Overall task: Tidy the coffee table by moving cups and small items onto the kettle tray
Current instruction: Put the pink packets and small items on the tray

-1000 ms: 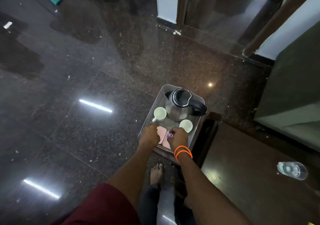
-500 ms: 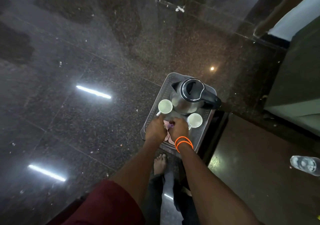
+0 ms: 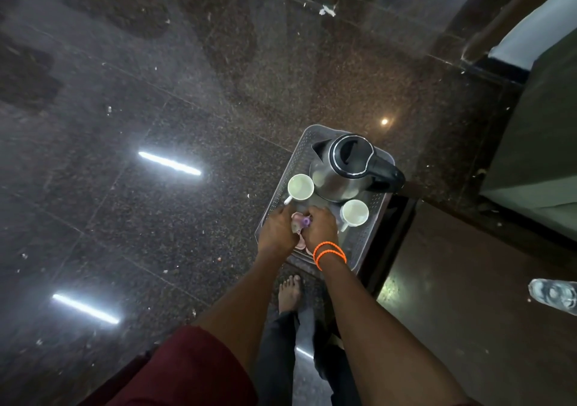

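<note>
1. Head view: the kettle tray (image 3: 368, 243) sits on the corner of the dark tabletop (image 3: 468, 296), with its left edge seemingly past the tabletop's edge. On it are the steel kettle (image 3: 346, 168) and two white cups, the left cup (image 3: 300, 187) and the right cup (image 3: 354, 212).
2. Both hands are down at the near end of the tray. The left hand (image 3: 276, 234) and right hand (image 3: 321, 229) are curled in around some small pinkish-purple items (image 3: 301, 222), fingers pinched narrow. Can't tell exactly who's holding what.
3. Risk, imo: the left cup's handle is right by the left knuckles, so a careless pull-back could knock it over.
4. Pressing down near that overhang could also tip the tray.
5. A water bottle (image 3: 554, 294) lies well apart on the tabletop.
</note>
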